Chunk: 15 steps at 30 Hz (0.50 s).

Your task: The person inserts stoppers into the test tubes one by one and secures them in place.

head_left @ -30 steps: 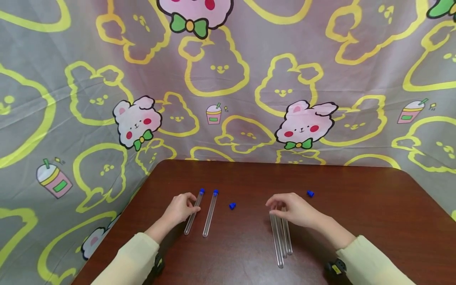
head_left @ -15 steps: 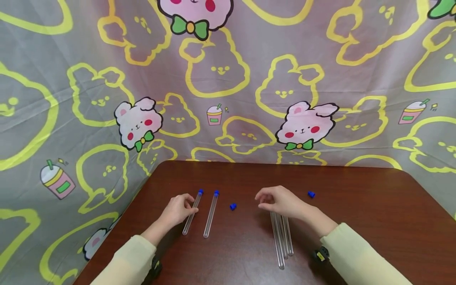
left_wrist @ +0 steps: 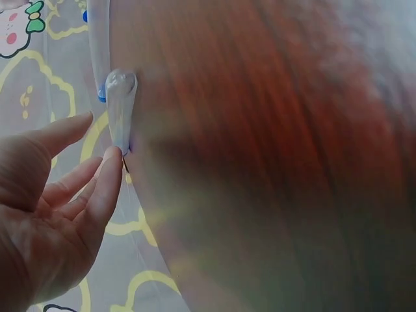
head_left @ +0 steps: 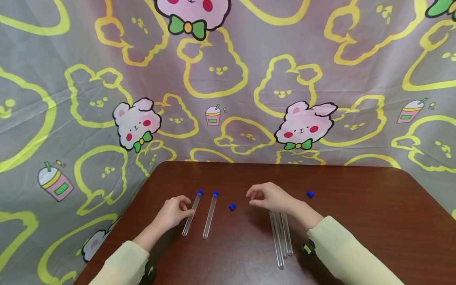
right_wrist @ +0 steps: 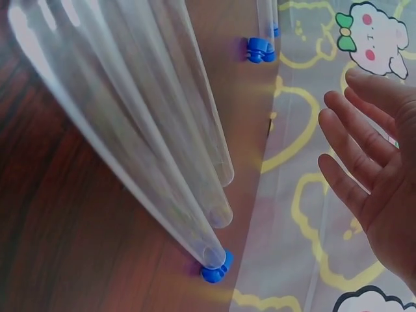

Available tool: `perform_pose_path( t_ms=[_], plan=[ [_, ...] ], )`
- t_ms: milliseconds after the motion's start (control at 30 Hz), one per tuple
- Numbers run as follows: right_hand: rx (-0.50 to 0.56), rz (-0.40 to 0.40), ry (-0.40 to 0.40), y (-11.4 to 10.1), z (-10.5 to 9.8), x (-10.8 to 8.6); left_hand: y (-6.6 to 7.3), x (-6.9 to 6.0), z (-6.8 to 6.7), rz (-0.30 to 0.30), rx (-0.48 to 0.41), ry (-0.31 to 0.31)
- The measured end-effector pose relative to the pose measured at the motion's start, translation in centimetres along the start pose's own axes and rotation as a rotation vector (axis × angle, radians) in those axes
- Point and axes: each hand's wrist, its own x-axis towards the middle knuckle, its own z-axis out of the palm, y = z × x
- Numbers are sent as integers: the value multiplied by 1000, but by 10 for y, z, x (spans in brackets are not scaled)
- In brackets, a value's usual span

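Two test tubes with blue caps lie at the left of the table in the head view: the outer capped tube (head_left: 187,227) and the inner capped tube (head_left: 210,215). Beside the outer one is my left hand (head_left: 172,213), thumb and fingers apart; I cannot tell whether it touches the glass. My right hand (head_left: 272,198) hovers over the table with loosely bent fingers, holding nothing. Behind its wrist lie three uncapped test tubes (right_wrist: 149,130), side by side, their far ends partly hidden in the head view. One loose blue cap (head_left: 232,207) lies left of the right hand.
A second blue cap (head_left: 310,194) lies farther back, right of the right hand. The brown table (head_left: 374,213) ends at a hanging patterned cloth (head_left: 246,71) at the back and left. Black devices sit under both sleeves.
My right hand has moved left and slightly back, away from the uncapped tubes toward the nearer loose cap. The left hand has drawn back slightly from the outer capped tube.
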Motion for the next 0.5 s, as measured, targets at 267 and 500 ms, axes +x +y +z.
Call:
perform_pose_path(
  t_ms=[267, 500],
  plan=[
    [-41, 1, -15, -1, 5, 10, -6, -7, -6, 39, -7, 21],
    [-70, 12, -22, -3, 6, 19, -15, -13, -10, 109, -3, 45]
  ],
)
